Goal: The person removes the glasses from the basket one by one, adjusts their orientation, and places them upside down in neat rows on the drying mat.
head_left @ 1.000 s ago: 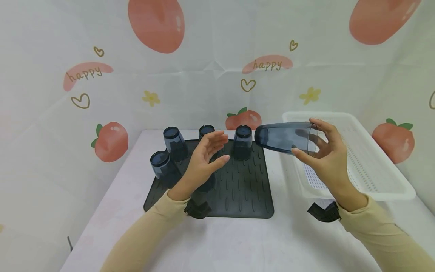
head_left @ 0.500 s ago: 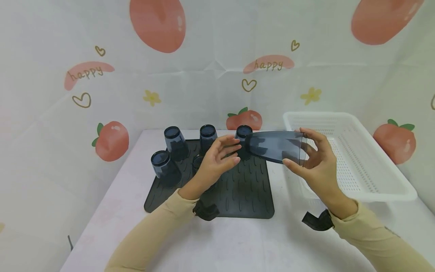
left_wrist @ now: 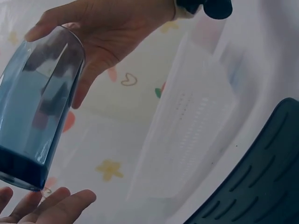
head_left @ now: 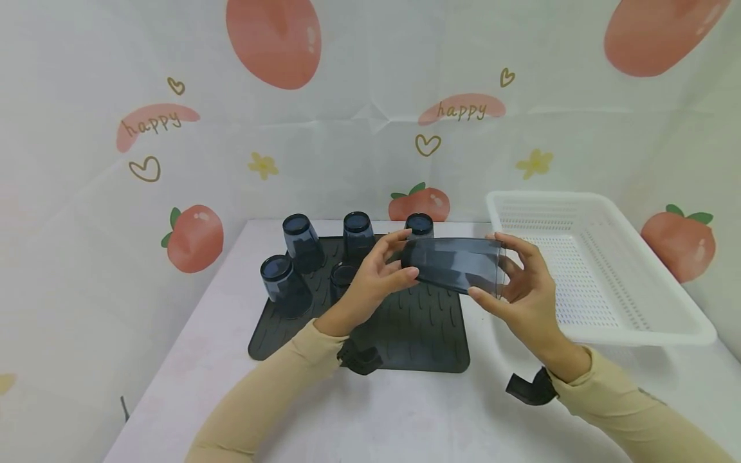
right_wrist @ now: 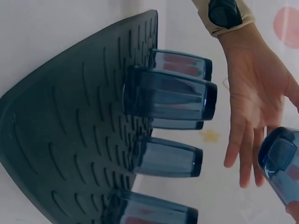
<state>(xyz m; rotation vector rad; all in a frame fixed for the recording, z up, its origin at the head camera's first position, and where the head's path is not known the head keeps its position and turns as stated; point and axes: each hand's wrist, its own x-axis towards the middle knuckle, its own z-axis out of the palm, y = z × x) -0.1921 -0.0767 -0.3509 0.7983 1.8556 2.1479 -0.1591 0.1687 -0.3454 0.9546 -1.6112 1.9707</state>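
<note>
A blue-tinted drinking glass [head_left: 454,265] lies sideways in the air above the mat's right part, its dark base toward the left. My right hand [head_left: 529,299] pinches it near the open rim, thumb below and fingers above. At the base end is my left hand [head_left: 370,283], fingers extended; the right wrist view shows this left hand [right_wrist: 254,88] flat-fingered, with a small gap to the glass [right_wrist: 285,163]. Several matching glasses, such as the front-left one [head_left: 287,289], stand upside down on a dark ridged drying mat [head_left: 417,344]. My left hand partly hides one of them.
A white perforated plastic basket [head_left: 666,334] stands to the right of the mat on the white table [head_left: 428,418]. Behind the table hangs a white cloth [head_left: 359,148] printed with fruit and hearts. The back-right glass [head_left: 419,225] stands just behind the held one.
My right hand has brought the glass left and lower, away from the basket. My left hand has shifted right, so the glass's base end now lies at its fingers.
</note>
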